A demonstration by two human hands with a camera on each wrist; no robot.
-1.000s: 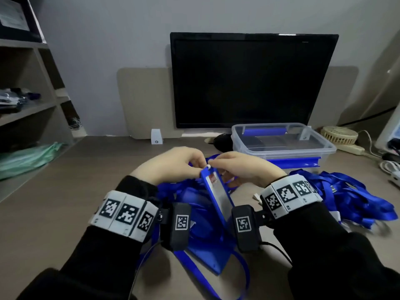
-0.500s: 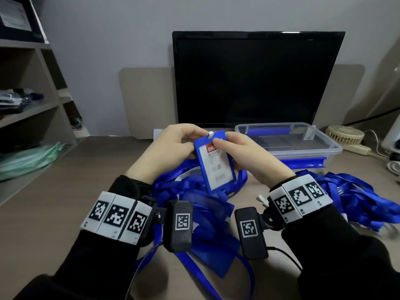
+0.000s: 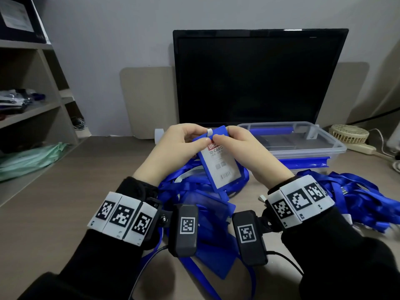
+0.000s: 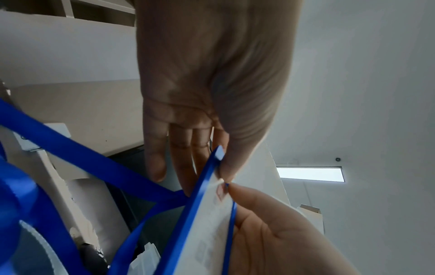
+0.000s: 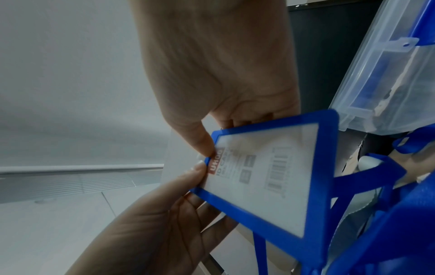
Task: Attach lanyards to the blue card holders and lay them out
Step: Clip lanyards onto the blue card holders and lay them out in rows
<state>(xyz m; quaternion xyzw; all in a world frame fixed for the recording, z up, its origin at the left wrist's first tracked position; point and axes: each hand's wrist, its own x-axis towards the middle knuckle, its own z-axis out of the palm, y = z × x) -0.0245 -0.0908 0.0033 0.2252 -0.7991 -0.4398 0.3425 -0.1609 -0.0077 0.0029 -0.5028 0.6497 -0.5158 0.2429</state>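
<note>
Both hands, the left hand (image 3: 179, 146) and right hand (image 3: 244, 148), pinch the blue card holder (image 3: 223, 167) top with their fingers (image 3: 202, 141), above the desk (image 3: 54, 204).

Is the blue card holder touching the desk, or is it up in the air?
Apart. In the head view both hands lift the card holder clear above the desk; only lanyards lie beneath it.

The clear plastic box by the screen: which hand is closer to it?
Right. The right hand pinches the card holder just beside the clear plastic box. The left hand grips the holder's other side, farther from the box.
</note>
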